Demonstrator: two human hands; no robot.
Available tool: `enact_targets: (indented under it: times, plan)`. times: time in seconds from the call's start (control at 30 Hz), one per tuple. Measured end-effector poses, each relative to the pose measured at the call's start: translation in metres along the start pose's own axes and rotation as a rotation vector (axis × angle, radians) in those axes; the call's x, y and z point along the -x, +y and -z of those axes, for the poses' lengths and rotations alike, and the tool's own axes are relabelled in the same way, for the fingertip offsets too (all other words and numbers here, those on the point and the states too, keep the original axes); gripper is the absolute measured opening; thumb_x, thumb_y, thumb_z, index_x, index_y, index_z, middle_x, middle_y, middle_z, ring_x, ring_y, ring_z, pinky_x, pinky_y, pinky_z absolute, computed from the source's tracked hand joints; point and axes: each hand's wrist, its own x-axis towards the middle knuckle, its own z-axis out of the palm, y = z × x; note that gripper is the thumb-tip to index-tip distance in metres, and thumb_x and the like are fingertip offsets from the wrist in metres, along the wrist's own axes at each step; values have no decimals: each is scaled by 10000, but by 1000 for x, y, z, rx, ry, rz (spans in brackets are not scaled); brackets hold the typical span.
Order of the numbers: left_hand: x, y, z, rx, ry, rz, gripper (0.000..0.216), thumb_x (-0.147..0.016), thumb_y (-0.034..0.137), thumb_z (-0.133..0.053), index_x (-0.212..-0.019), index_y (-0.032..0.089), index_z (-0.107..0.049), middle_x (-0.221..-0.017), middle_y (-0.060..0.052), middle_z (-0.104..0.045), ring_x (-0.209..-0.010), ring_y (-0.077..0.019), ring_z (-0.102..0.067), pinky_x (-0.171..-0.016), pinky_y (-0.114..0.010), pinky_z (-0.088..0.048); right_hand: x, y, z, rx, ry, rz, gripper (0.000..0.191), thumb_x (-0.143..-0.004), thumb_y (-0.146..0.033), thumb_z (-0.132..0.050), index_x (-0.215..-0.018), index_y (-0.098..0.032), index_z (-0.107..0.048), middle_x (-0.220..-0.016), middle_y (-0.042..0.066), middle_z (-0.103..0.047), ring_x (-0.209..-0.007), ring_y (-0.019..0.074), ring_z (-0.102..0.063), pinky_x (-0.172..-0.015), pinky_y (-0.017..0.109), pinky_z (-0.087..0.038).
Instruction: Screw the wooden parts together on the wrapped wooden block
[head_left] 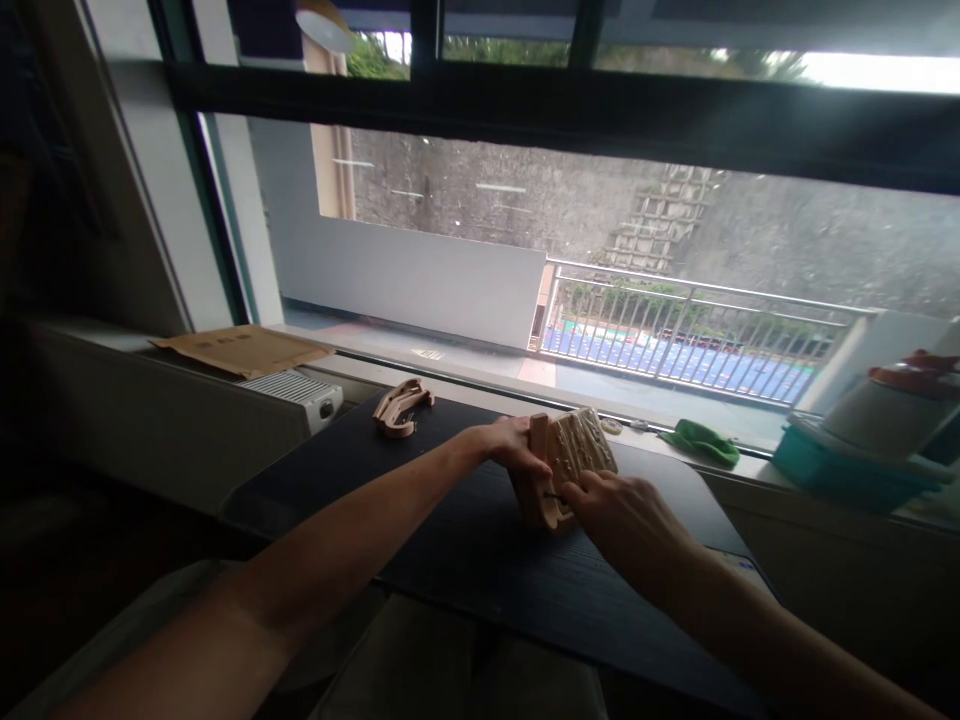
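A light wooden piece (538,500) with a curved lower end is held up over the dark table. My left hand (517,445) is closed around its upper left side. Against it sits a pale, ridged block (581,445) with a shiny surface that looks wrapped in plastic. My right hand (611,505) is closed in a pinch at the front of the wooden piece. A small dark rod (553,496) sticks out from its fingertips toward the wood; its kind cannot be made out. More curved wooden parts (405,410) lie on the table to the left.
The black tabletop (450,540) stands against the window sill. A brown envelope (244,348) lies at the left by a white radiator (300,392). On the sill are a green cloth-like item (701,443) and, at right, a teal box (847,465) with a white container on top.
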Motion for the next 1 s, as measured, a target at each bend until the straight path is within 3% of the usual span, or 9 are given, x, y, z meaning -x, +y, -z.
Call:
enact_targets:
  times: [0.1, 0.27, 0.4, 0.5, 0.6, 0.77, 0.87, 1.0]
  plan:
    - [-2, -7, -4, 59, -3, -10, 646, -610, 516, -686, -1149, 203, -514, -1084, -48, -599, -1030, -262, -531, -857, -326, -429, -2, -1, -7, -67, 37, -1, 281, -825, -69, -413, -1015, -180, -586, -895, 71, -655, -796, 182, -616, -586, 248, -367]
    - [0, -11, -6, 146, -3, -35, 662, -619, 468, -696, -1189, 210, -482, -1102, -35, -589, -1039, -246, -527, -855, -307, -434, -2, 3, -23, -257, 78, -228, 183, -860, -200, -413, -920, -181, -585, -811, 46, -671, -724, 157, -621, -546, 244, -313]
    - [3, -3, -2, 94, -4, -42, 628, -605, 476, -706, -1137, 207, -512, -1075, -31, -596, -1031, -251, -530, -842, -303, -440, 0, 8, -25, -295, 68, -337, 211, -877, -301, -400, -845, -191, -578, -755, 34, -668, -686, 162, -614, -522, 253, -282]
    - [2, 1, 1, 54, -8, -34, 627, -594, 493, -709, -1121, 212, -517, -1065, -31, -599, -1035, -256, -530, -844, -307, -439, 1, 11, -18, -243, 33, -301, 211, -878, -308, -415, -842, -188, -585, -751, 37, -665, -658, 157, -609, -505, 249, -281]
    - [1, 1, 1, 30, -5, -2, 618, -597, 500, -704, -1114, 212, -524, -1074, -40, -597, -1042, -264, -527, -858, -323, -430, 0, 8, -8, -117, 25, -150, 156, -856, -211, -462, -911, -195, -607, -825, 46, -663, -706, 162, -619, -529, 238, -321]
    - [-2, -8, -3, 113, -18, -45, 613, -605, 484, -707, -1118, 204, -520, -1045, -33, -609, -1021, -256, -535, -855, -309, -427, -6, 1, 0, 55, 22, 40, 276, -819, -51, -436, -994, -152, -623, -893, 95, -647, -805, 197, -612, -600, 262, -397]
    - [-3, -14, -6, 202, -29, -81, 614, -620, 450, -710, -1138, 194, -503, -1017, -29, -616, -1002, -245, -543, -845, -299, -433, -10, 4, -6, 14, 45, 23, 236, -826, -81, -455, -966, -150, -631, -871, 90, -650, -787, 183, -611, -598, 249, -399]
    - [0, -17, -8, 263, -26, -74, 652, -628, 411, -714, -1192, 205, -460, -1053, -22, -606, -1017, -235, -538, -850, -296, -437, -8, 10, -19, -131, 55, -160, 217, -882, -227, -433, -845, -173, -640, -785, 54, -667, -667, 131, -613, -534, 216, -355]
